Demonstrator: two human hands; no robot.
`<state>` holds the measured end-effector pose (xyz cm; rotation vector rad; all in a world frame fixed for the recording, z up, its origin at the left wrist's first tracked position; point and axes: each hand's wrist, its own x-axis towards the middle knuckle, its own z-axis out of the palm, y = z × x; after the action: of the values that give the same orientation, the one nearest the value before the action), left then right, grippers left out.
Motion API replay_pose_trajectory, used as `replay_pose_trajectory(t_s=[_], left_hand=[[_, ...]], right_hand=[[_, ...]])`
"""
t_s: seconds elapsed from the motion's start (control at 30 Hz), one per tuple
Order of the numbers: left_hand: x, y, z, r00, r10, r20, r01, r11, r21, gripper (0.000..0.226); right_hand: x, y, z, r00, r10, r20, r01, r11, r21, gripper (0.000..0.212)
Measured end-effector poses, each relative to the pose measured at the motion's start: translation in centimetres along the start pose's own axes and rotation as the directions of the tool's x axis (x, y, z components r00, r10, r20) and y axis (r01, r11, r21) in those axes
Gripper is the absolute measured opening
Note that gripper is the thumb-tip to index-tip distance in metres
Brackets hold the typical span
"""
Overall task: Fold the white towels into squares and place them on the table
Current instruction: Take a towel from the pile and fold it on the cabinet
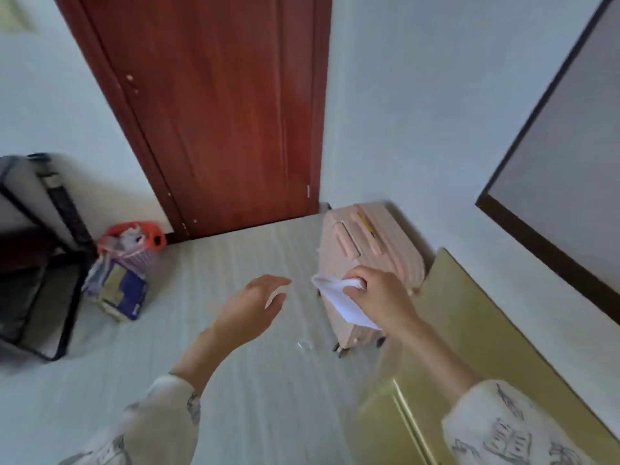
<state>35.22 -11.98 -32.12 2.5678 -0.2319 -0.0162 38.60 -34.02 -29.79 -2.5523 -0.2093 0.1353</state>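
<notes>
The right hand [375, 297] has a closed grip on a white towel [339, 298]: its fingers curl round the cloth's upper end, and the rest of the towel hangs down and toward seven o'clock from the fist as a flat, partly folded flap. The towel is held in the air, in front of a pink suitcase [369, 256] that stands on the floor [235, 364] behind it, at about twelve o'clock from the hand. Whether the cloth touches the suitcase cannot be told.

The left hand [255, 307] is at nine o'clock from the right hand and apart from it, its grip open and holding nothing; the fingers are stretched out and reach toward the towel, with a clear gap between fingertips and cloth. Both forearms come out of pale sleeves printed with dark line drawings, the right sleeve [510, 431] at five o'clock of the frame.

A yellowish counter [476, 330] with a smooth top lies under the right forearm, running from the suitcase's side toward four o'clock along the wall. A dark-framed panel [570, 146] hangs on that wall at two o'clock. A red-brown wooden door [218, 112] fills twelve o'clock. At nine o'clock, near the wall, a lilac basket [134, 246] lined with a red bag stands on the floor, with a blue and white packet [117, 290] leaning just in front of it, and a black-framed rack [40, 256] beside them at the frame's edge.
</notes>
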Motion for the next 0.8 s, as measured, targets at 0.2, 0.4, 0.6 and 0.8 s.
replay_pose_trajectory(t_s=[0.2,0.4,0.6,0.8], left_hand=[[-11.8,-12.4,-12.6,0.967,-0.173,-0.189,0.188,0.98,0.065,0.036],[-24.4,-24.8,-22.4,0.904,-0.312,-0.293,0.348,0.935,0.075,0.034],[-33.4,-34.6,-29.5,0.779,-0.491,-0.39,0.536,0.844,0.007,0.033],[-37.2,-44.5,-34.9,0.69,-0.593,-0.416,0.633,0.772,-0.05,0.032]], right_hand=[[0.9,-19.5,9.3,0.953,-0.285,0.107,0.273,0.955,0.112,0.015],[-1.3,-36.8,19.6,0.855,-0.482,0.193,0.431,0.866,0.255,0.011],[-2.1,-50.8,28.0,0.714,-0.635,0.295,0.568,0.772,0.287,0.011],[0.5,-62.1,36.4,0.611,-0.697,0.376,0.614,0.717,0.331,0.009]])
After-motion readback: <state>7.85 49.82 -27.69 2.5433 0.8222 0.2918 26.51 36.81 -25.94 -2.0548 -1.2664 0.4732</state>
